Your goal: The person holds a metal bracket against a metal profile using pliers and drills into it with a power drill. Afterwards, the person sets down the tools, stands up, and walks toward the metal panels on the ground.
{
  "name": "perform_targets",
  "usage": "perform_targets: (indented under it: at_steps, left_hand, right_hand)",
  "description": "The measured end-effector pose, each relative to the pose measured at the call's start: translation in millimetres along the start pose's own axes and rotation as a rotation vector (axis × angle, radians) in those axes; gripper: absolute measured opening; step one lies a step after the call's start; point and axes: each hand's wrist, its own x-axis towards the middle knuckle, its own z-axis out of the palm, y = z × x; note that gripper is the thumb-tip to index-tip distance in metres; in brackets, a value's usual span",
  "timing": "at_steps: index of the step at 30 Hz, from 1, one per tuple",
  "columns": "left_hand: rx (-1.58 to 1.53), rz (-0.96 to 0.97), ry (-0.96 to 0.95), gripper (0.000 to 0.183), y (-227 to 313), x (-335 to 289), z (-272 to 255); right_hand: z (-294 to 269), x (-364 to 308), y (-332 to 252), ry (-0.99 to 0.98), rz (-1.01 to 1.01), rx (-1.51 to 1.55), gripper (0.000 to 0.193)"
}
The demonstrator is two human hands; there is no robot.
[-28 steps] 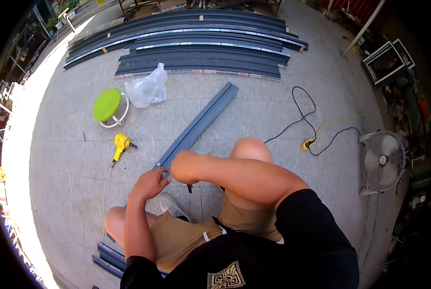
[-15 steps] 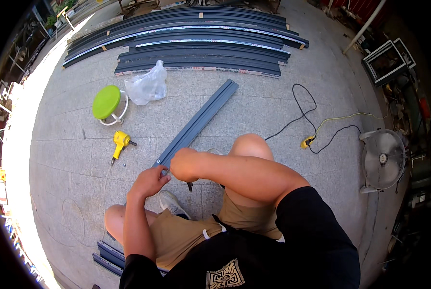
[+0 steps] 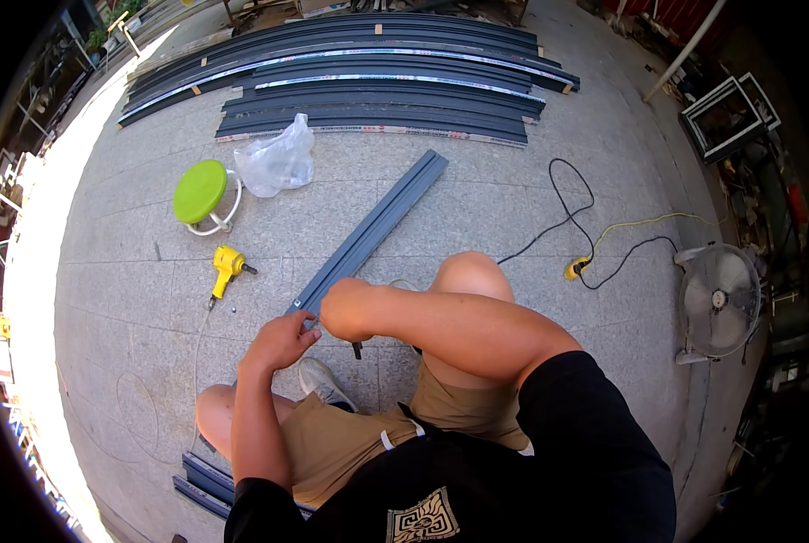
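Note:
A long grey grooved metal profile (image 3: 368, 231) lies slantwise on the paving, its near end at my hands. My left hand (image 3: 280, 339) is closed at that near end, with fingers curled on the profile and thumb pointing right. Just right of it, my right hand (image 3: 346, 308) is wrapped round a tool. Only a dark end of the tool (image 3: 357, 350) shows below the fist; the fist hides the rest, so its kind is unclear. A thin piece shows between the two hands, too small to name.
A yellow air-driven power tool (image 3: 227, 268) with a hose lies left, below a green-topped stool (image 3: 200, 192) and a clear plastic bag (image 3: 278, 161). Stacked dark profiles (image 3: 377, 95) span the far side. A black cable (image 3: 563, 217) and a fan (image 3: 719, 299) are at right.

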Motion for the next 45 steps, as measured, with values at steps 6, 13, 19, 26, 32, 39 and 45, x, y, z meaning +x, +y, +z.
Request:
perform_targets:
  at_steps: [6,13,19,26,32,39,45]
  left_hand:
    - [0.012,0.004,0.002,0.048,-1,-2,1]
    - [0.000,-0.008,0.000,0.048,0,-1,2]
    - [-0.011,-0.005,0.002,0.047,-1,0,1]
    - [0.012,0.005,0.007,0.048,-3,1,5]
    - [-0.146,0.107,0.324,0.036,16,-8,-8]
    - [-0.704,0.886,0.942,0.024,158,-108,-91]
    - [-1.338,1.636,0.673,0.013,248,-188,-100]
  right_hand:
    - [2,-2,-1,0.052,-0.026,-0.003,0.017]
    - [1,0,-1,-0.019,0.044,0.032,0.028]
    - [5,-1,2,0.042,0.018,0.037,0.018]
    - [4,-3,2,0.019,0.021,0.026,0.018]
    - [-4,3,5,-0.027,0.011,0.045,0.016]
    - [0,15,10,-0.073,0.054,-0.042,0.024]
    - [-13,6,-3,-0.038,0.003,-0.038,0.021]
